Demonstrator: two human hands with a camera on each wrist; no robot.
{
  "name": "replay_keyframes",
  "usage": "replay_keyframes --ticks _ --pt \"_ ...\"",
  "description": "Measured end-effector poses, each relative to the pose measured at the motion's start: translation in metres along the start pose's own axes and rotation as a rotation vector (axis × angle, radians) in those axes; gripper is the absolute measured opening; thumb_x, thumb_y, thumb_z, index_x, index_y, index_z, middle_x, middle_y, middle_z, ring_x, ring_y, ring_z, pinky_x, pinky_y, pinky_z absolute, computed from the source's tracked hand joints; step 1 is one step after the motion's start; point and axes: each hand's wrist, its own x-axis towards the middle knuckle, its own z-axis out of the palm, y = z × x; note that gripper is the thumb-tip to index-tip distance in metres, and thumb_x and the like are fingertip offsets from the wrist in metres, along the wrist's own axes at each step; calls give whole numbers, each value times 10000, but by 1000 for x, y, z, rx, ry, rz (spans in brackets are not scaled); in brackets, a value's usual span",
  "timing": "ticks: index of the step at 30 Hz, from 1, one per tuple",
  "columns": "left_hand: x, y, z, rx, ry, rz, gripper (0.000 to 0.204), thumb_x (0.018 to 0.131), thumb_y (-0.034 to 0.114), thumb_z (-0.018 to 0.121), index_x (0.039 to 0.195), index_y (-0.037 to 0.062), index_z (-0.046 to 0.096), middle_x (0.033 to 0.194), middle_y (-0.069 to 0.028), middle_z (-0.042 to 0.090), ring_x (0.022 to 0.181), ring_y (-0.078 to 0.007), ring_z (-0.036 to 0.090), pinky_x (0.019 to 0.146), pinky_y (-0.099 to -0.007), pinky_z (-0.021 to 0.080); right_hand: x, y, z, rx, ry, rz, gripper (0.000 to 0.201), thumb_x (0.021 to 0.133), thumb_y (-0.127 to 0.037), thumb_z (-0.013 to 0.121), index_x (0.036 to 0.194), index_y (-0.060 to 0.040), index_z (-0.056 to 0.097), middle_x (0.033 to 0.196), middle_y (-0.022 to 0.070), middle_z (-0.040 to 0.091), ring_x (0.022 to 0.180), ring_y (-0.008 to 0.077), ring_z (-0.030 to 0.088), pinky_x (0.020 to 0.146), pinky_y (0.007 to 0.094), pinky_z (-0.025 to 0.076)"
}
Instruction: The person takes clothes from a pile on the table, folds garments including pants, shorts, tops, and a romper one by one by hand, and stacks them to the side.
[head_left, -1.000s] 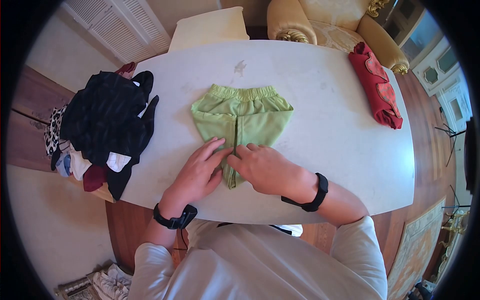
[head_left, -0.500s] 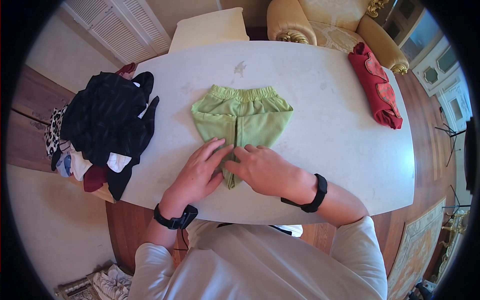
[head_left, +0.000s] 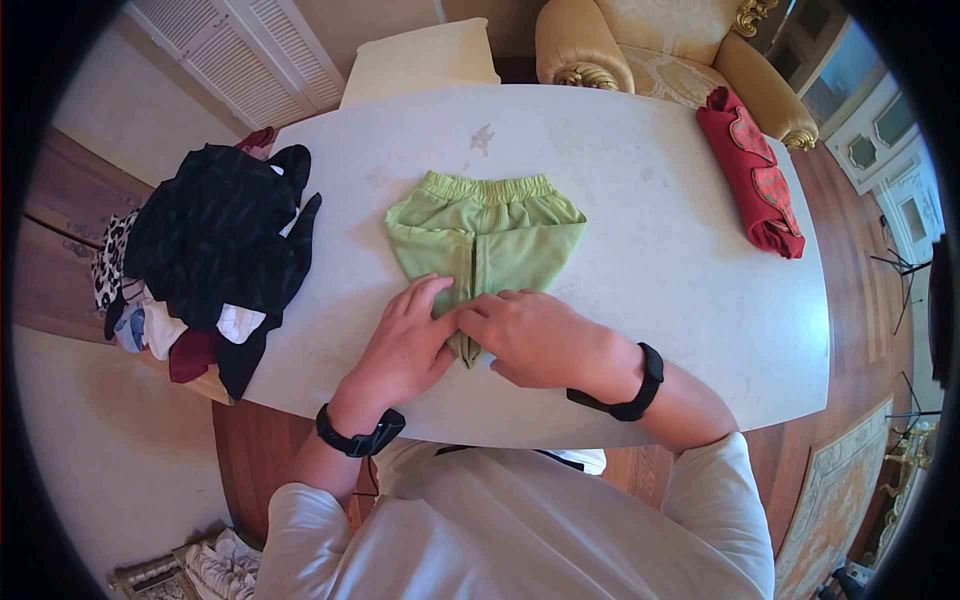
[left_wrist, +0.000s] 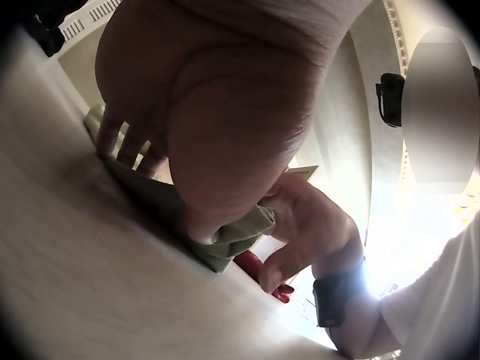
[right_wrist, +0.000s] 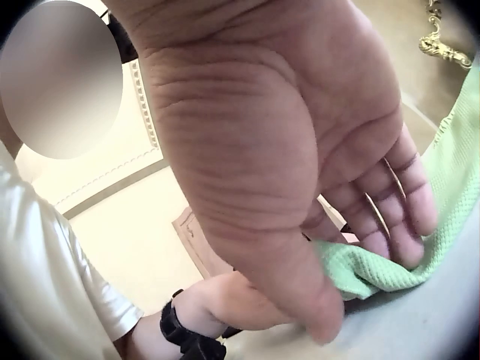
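Light green shorts (head_left: pixel 525 250) lie on the table, elastic waistband at the far side, legs drawn into a point near the front edge. On the lower left part rests the left hand (head_left: pixel 400 345), fingers spread. The right hand (head_left: pixel 540 340) touches the lower part from the other side, its fingertips meeting the left thumb. In the left wrist view, cloth (left_wrist: pixel 251 229) bunches up beside the left hand's (left_wrist: pixel 217 120) thumb. Seen from the right wrist, the right hand's (right_wrist: pixel 285 135) extended fingers lie against the raised cloth (right_wrist: pixel 364 270), its thumb apart from them.
A heap of dark clothes (head_left: pixel 215 240) covers the table's left end, with white and maroon pieces below. A rolled red garment (head_left: pixel 750 175) lies at the far right. Beyond the table (head_left: pixel 660 330) stand a cream seat (head_left: pixel 420 60) and a gold armchair (head_left: pixel 580 40).
The shorts' pointed lower end has shifted slightly up and right. Both hands have moved a little to the right, and the right hand's fingers now meet the left thumb over the cloth.
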Motion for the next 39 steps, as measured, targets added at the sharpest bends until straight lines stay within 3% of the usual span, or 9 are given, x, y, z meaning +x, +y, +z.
replay_keyframes --ticks 11,14,16,20,24,27,29,32,39 --pt "-12 19 -22 -21 -117 -62 327 906 184 680 1191 25 657 1456 -199 481 1415 -406 385 1167 -510 321 2 -6 -9 130 -40 7 295 856 -95 670 1136 -16 618 822 185 673 819 363 705 747 472 544" --pt "-11 25 -30 -106 -75 6 398 874 141 701 1254 43 638 1338 -200 579 1335 -391 496 1109 -486 398 4 7 -17 348 -122 -30 275 870 -90 652 1135 -20 631 842 202 686 810 375 693 721 474 533" --pt "-3 27 -30 -370 -81 -152 351 890 193 724 1170 -7 656 1146 -177 673 1116 -376 636 946 -449 503 8 24 -20 514 -158 -48 276 892 -120 658 1148 -20 631 879 202 698 785 386 678 692 460 523" --pt "6 17 -20 -421 15 -255 303 912 167 712 1137 -24 642 967 -186 699 881 -345 689 798 -410 538 14 44 -21 734 -79 226 286 944 -208 697 1132 -6 621 770 122 680 626 203 676 586 359 501" --pt "19 -15 14 -807 95 -365 232 959 144 671 1120 -20 635 879 -144 701 774 -195 640 739 -348 518 18 42 -28 801 -29 423 334 955 -220 702 1173 7 591 748 81 665 577 133 640 563 318 492" --pt "25 -34 26 -880 107 -374 202 982 135 647 1113 -20 637 843 -93 680 758 -119 595 711 -316 503 17 40 -30 744 94 501 447 941 -242 713 1264 17 545 756 92 670 623 170 648 607 328 507" --pt "29 -38 28 -846 88 -403 194 992 134 637 1107 -22 637 828 -67 665 758 -95 580 702 -306 497 15 45 -26 476 218 374 609 900 -254 752 1370 19 478 739 101 656 671 215 647 643 359 508" --pt "32 -40 28 -978 103 -407 197 1001 145 633 1104 -24 637 803 -53 643 745 -86 568 689 -300 489 11 41 -35 492 83 399 709 841 -231 788 1419 7 453 729 130 649 718 283 658 671 399 506" --pt "33 -33 12 -783 143 -463 232 988 154 658 1146 -14 630 833 -91 710 721 -128 633 680 -304 508 13 49 -16 390 67 389 703 815 -140 752 1431 -8 439 745 181 657 725 357 666 670 434 506"
